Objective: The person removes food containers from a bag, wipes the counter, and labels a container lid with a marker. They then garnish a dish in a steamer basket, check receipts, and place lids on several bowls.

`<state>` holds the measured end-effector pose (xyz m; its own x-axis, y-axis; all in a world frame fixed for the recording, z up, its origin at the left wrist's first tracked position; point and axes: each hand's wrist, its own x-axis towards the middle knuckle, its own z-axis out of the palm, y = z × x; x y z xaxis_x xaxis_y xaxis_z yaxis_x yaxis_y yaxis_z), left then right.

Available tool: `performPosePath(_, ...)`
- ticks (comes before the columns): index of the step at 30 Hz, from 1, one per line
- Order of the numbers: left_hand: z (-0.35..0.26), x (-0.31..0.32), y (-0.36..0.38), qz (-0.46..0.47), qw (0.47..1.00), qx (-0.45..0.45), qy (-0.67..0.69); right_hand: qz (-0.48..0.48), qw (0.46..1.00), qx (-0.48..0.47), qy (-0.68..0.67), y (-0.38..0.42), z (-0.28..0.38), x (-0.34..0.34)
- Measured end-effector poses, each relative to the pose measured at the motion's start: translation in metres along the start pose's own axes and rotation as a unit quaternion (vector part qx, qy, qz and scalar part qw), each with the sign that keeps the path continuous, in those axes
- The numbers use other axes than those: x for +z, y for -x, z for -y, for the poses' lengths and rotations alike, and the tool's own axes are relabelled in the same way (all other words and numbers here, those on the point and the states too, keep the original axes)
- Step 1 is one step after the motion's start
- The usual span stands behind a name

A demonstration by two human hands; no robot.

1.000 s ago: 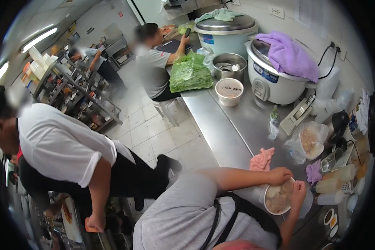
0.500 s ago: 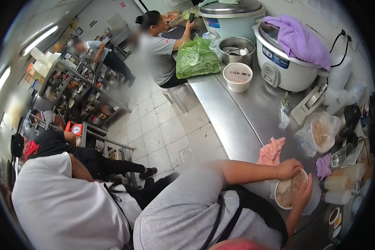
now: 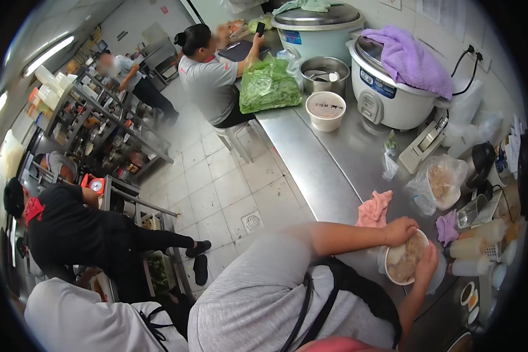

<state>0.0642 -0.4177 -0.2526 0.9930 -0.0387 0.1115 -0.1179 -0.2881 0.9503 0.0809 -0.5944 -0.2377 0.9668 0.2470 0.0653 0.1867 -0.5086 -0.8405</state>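
Note:
A round white tub (image 3: 393,271) holds pale brown food (image 3: 405,258), whose kind I cannot make out. My left hand (image 3: 400,231) is closed on the tub's far rim, fingers curled over the edge. On the opposite side, my right hand (image 3: 426,264) grips the wall with its fingers along the rim. Beneath the tub shows a clear plastic piece (image 3: 437,278), perhaps a lid. A crumpled pink cloth (image 3: 374,209) lies close to my left hand. Beyond my right hand sits a small purple cloth (image 3: 446,227).
On the steel counter (image 3: 311,167) stand a lettered white tub (image 3: 325,111), a steel pot (image 3: 325,76), rice cookers (image 3: 387,88), a bag of greens (image 3: 270,88) and squeeze bottles (image 3: 472,247). A person in white (image 3: 82,317) bends beside me; another in black (image 3: 70,226) leans over shelving.
The view has shifted slightly. The person in white has sunk lower, showing more of the person in black. Both my hands keep their grip on the tub.

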Motion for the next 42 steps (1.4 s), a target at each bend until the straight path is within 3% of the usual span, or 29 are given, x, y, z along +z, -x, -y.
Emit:
performPosePath(12,0.004,0.002,-0.001,-0.017,0.999,0.005,-0.032,-0.018,0.999,0.012,-0.041,-0.002,-0.011,0.002)
performPosePath(15,0.001,0.001,0.0,-0.021,0.999,-0.002,-0.037,-0.013,1.0,-0.025,-0.013,-0.002,-0.009,0.0)
performPosePath(24,0.005,0.004,-0.004,-0.041,0.999,0.008,-0.016,-0.034,0.996,0.037,-0.076,-0.002,-0.014,0.003)
performPosePath(27,0.024,0.012,-0.01,-0.063,0.995,0.06,-0.059,-0.04,0.998,0.041,0.025,-0.004,-0.006,0.0)
performPosePath(28,0.005,0.004,-0.006,-0.036,0.998,0.0,-0.045,-0.049,0.997,0.01,0.052,-0.005,-0.014,0.003)
performPosePath(30,0.009,0.0,-0.004,-0.014,0.985,0.087,-0.15,-0.051,0.997,0.023,0.052,0.002,0.008,0.001)
performPosePath(31,-0.013,-0.006,0.0,0.01,0.992,-0.029,-0.119,-0.047,0.998,0.021,0.024,-0.001,0.0,0.003)
performPosePath(33,0.007,-0.008,-0.008,0.025,0.992,0.039,-0.119,-0.063,0.994,-0.01,-0.086,-0.005,-0.021,0.012)
performPosePath(34,0.016,-0.007,-0.012,0.033,0.99,0.073,-0.119,-0.075,0.995,-0.021,-0.059,-0.014,-0.035,0.02)
performPosePath(35,0.02,-0.004,-0.014,0.02,0.992,0.04,-0.12,-0.098,0.986,-0.061,-0.124,-0.018,-0.051,0.03)
performPosePath(36,0.007,-0.004,-0.014,0.023,0.993,0.052,-0.104,-0.104,0.994,-0.018,-0.024,0.003,0.004,0.001)
performPosePath(37,0.008,0.001,-0.015,0.021,0.999,0.028,-0.006,-0.145,0.988,-0.038,-0.025,-0.001,-0.011,0.006)
performPosePath(39,0.003,0.005,-0.018,0.031,0.999,0.044,0.007,-0.156,0.983,0.044,-0.092,0.009,0.002,-0.005)
performPosePath(42,0.004,-0.001,-0.028,0.038,0.997,0.013,0.062,-0.233,0.972,-0.001,-0.005,0.008,-0.027,-0.001)
